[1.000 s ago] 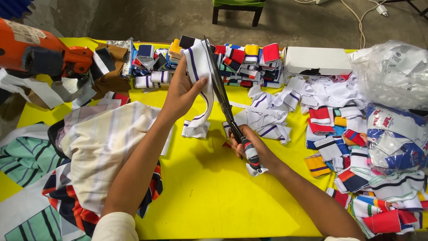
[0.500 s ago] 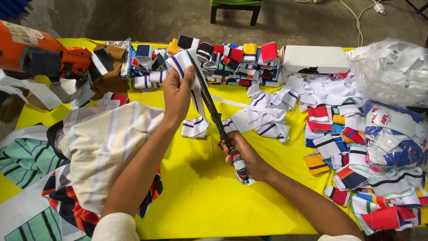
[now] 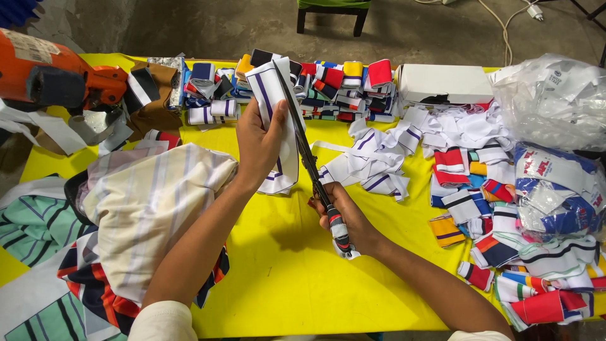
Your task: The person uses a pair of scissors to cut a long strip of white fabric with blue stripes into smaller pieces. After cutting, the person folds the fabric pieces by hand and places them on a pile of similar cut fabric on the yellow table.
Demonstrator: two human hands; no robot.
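Your left hand pinches the white, purple-striped strip upright above the yellow desk, while your right hand is closed on the scissors, blades along the strip's right edge. The strip looks light and floppy, so grip near the cut. Open room lies below; piles crowd the other sides.

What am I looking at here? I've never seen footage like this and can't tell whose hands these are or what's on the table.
The camera sits on a person's head and looks down at their own two bare hands over a yellow table. The left hand holds up a white fabric strip with purple stripes. The right hand grips long scissors alongside that strip. Around them lie folded striped cloth, rows of coloured knit pieces, a white box, plastic bags and an orange machine.
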